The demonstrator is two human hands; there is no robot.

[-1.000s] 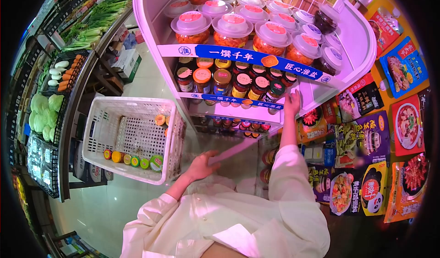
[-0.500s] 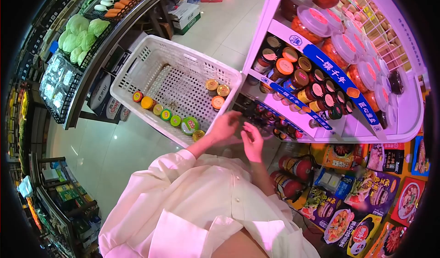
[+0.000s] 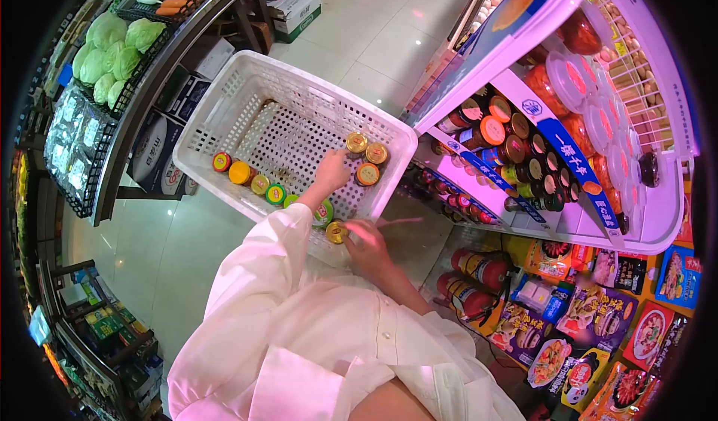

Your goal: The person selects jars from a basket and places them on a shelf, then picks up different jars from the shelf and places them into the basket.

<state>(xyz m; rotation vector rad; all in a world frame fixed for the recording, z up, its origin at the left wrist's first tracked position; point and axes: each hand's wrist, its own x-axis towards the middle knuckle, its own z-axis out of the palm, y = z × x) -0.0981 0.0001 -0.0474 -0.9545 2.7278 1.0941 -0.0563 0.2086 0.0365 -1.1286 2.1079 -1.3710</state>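
My left hand (image 3: 331, 173) is inside the white plastic crate (image 3: 193, 140), just left of three jars: two gold-lidded jars (image 3: 356, 142) and an orange-lidded jar (image 3: 367, 174). Its fingers point towards them and hold nothing that I can see. At the near edge of the crate, the fingertips of my right hand (image 3: 366, 247) are beside the lid of another gold-lidded jar (image 3: 336, 232), apart and not closed round it. A row of jars with red (image 3: 221, 161), yellow (image 3: 239, 172) and green lids (image 3: 275, 194) lines the near side, partly hidden by my left forearm.
A pink-lit shelf unit (image 3: 651, 230) with jars stands at the right. Red cylinders (image 3: 479, 268) and colourful food packets (image 3: 598, 312) lie below it. A vegetable stand (image 3: 120, 148) with cabbages (image 3: 112, 51) is at the left, with a carton (image 3: 295, 13) behind.
My left hand has moved left and up into the crate. My right hand has moved left and down to the near gold-lidded jar. The view has shifted slightly.
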